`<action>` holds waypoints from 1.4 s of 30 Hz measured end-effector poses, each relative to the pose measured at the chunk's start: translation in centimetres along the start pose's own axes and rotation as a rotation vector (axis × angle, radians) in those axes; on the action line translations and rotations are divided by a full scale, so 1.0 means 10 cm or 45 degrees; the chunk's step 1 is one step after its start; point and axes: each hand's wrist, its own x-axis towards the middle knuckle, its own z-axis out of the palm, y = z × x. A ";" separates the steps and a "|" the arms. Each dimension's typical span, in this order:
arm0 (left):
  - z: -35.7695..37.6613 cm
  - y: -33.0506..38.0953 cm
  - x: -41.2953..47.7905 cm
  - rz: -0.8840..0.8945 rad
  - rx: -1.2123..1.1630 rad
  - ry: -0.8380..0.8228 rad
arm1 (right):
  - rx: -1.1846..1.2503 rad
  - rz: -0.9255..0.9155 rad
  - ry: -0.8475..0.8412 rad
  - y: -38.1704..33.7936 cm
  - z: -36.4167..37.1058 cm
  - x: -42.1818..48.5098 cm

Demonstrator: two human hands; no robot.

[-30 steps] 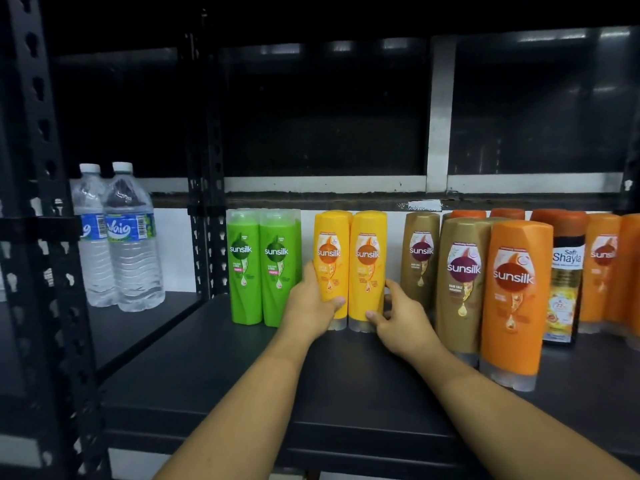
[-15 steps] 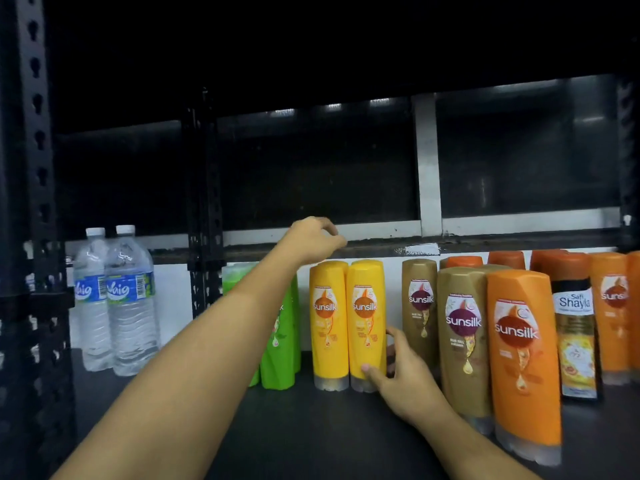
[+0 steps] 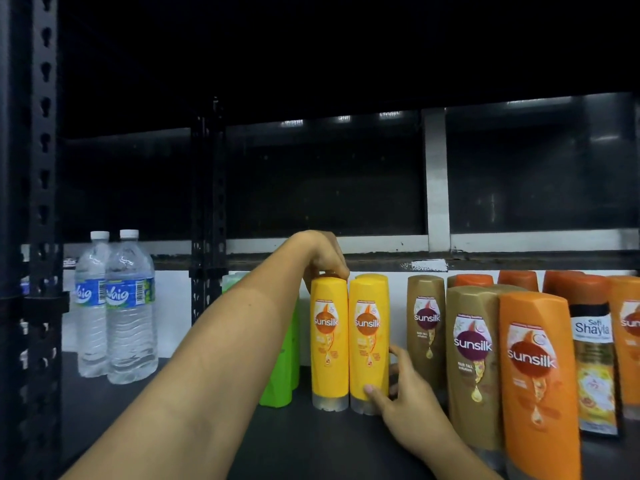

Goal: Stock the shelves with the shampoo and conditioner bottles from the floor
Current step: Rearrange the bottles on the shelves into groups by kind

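Note:
Two yellow Sunsilk bottles stand side by side on the dark shelf. My left hand grips the top of the left yellow bottle from above, fingers curled over its cap. My right hand holds the lower part of the right yellow bottle, thumb on its front and fingers behind it. Green Sunsilk bottles stand just left of them, mostly hidden by my left forearm. Brown bottles and orange bottles stand to the right.
Two clear water bottles stand on the neighbouring shelf at the left. A black Safi Shayla bottle stands among the orange ones at far right. Black perforated uprights frame the shelf; the board above is dark.
My left hand came down from above the bottles onto the top of the left yellow bottle. The right hand stays at the base of the right yellow bottle. The camera has moved closer.

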 end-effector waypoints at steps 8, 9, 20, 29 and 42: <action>0.02 0.01 0.06 0.015 0.040 -0.009 | -0.017 0.011 -0.020 0.01 0.00 0.01; 0.03 0.04 0.07 0.015 0.056 -0.026 | -0.016 0.010 -0.020 0.01 0.00 0.02; 0.11 0.41 0.06 0.173 0.110 -0.115 | -0.011 0.009 -0.008 0.00 0.00 0.02; 0.16 0.31 0.12 0.228 0.089 -0.261 | -0.024 0.022 -0.013 0.00 0.00 0.01; 0.18 0.40 0.11 0.337 0.173 -0.281 | -0.024 0.030 -0.008 -0.02 0.00 0.01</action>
